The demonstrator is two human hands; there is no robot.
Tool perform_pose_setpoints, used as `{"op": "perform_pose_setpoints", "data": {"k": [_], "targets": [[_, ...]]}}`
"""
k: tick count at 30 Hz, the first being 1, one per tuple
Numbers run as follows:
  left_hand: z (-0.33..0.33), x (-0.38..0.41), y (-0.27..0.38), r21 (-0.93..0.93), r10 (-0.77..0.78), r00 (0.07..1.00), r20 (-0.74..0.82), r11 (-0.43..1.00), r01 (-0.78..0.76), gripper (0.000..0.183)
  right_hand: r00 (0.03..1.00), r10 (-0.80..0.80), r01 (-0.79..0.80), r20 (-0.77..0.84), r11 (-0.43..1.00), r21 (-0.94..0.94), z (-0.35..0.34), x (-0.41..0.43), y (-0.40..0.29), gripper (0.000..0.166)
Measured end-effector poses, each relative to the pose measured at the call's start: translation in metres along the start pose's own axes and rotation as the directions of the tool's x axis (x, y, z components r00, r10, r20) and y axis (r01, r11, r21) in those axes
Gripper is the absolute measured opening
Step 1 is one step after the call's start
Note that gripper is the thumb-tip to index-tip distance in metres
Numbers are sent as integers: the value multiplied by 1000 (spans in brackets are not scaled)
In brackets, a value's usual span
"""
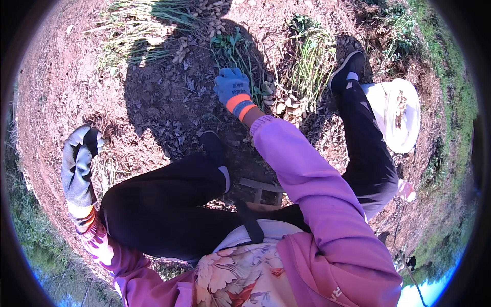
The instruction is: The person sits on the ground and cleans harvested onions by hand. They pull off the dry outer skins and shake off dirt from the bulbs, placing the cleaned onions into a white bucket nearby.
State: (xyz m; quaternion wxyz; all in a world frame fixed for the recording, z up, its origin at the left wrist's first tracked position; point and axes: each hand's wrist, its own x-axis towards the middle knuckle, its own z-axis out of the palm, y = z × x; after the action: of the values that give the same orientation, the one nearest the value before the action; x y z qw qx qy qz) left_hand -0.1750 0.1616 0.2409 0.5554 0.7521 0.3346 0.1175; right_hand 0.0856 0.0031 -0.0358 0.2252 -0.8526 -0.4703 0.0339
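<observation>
My right hand [232, 85], in a blue-grey work glove with an orange cuff, is curled over the stems of a green peanut plant [230, 43] on the shaded soil. The fingertips are hidden beneath the hand. Pods [269, 94] show just to its right. Far to the left, my left hand [81, 144] is held out beside my knee in a similar glove, with its fingers bent. I see nothing in it, but the inside of its grip is partly in shadow.
Pulled peanut plants lie in a pile [134, 32] at upper left and a bunch [312, 65] with pods at upper right. A white bucket [412, 126] holding pods lies beyond my right leg. A low stool frame [261, 188] shows between my legs.
</observation>
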Motion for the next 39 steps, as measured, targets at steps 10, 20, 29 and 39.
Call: {"op": "perform_pose_setpoints", "data": {"k": [10, 20, 29, 39], "targets": [[13, 0, 10, 2, 115, 990, 81, 993, -116, 58, 837, 261, -158, -481, 957, 243, -211, -56, 58, 16], [74, -2, 56, -30, 144, 972, 184, 990, -141, 37, 587, 275, -746, -762, 548, -377, -381, -178, 230, 51], [205, 36, 25, 215, -131, 806, 577, 977, 5, 31, 863, 355, -496, 360, 735, 462, -127, -198, 77, 33], [277, 68, -137, 297, -289, 893, 346, 936, 189, 44, 727, 465, -686, 504, 494, 534, 36, -236, 38, 34]]}}
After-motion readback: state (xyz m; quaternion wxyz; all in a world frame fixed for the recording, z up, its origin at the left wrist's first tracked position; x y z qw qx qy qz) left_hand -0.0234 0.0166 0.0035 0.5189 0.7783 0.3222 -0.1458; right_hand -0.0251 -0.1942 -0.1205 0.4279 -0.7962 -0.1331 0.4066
